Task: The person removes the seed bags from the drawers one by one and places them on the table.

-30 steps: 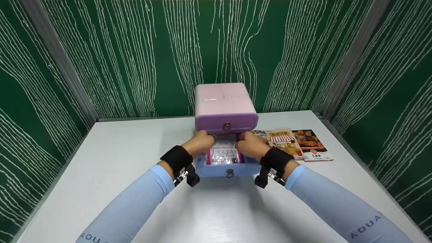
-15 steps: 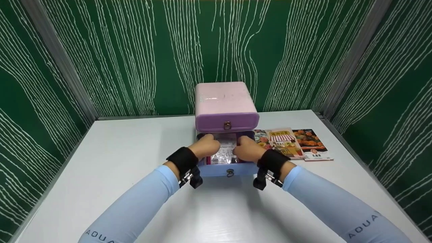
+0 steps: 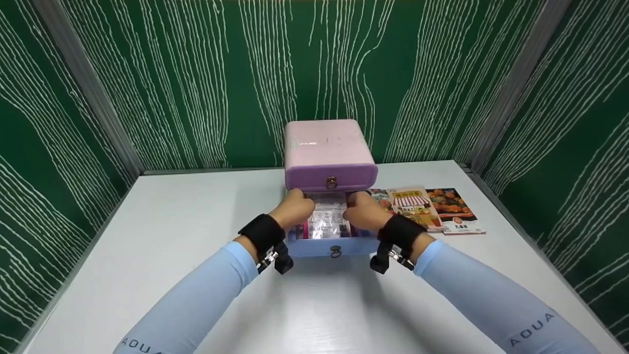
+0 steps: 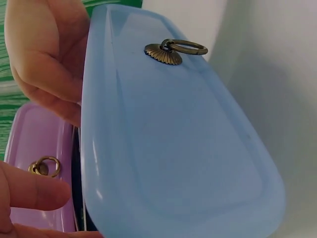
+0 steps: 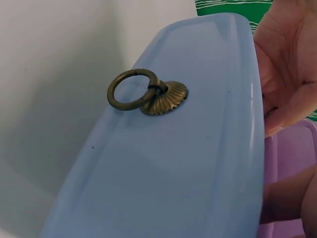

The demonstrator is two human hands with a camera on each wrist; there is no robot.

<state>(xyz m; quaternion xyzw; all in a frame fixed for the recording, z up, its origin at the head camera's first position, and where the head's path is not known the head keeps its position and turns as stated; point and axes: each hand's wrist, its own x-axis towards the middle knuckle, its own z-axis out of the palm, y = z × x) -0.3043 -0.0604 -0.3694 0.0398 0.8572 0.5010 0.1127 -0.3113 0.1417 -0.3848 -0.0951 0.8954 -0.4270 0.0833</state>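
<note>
A pink two-drawer box stands at the back, its purple upper drawer closed. The light blue lower drawer is pulled out, a brass ring pull on its front. Inside lies a shiny packet with white printed back and magenta edges. My left hand reaches in along the packet's left side, fingers bent. Along the right side is my right hand, bent the same way. The drawer front hides the fingertips in both wrist views, so I cannot tell whether they pinch the packet.
Right of the box, several flat food packets lie overlapping on the white table, among them a yellow one and a dark one. A green wall with white wavy lines rises behind.
Both hands stay over the blue drawer. The left hand moved inward to the right, then back slightly left and away from me. The right hand shifted only a little.
</note>
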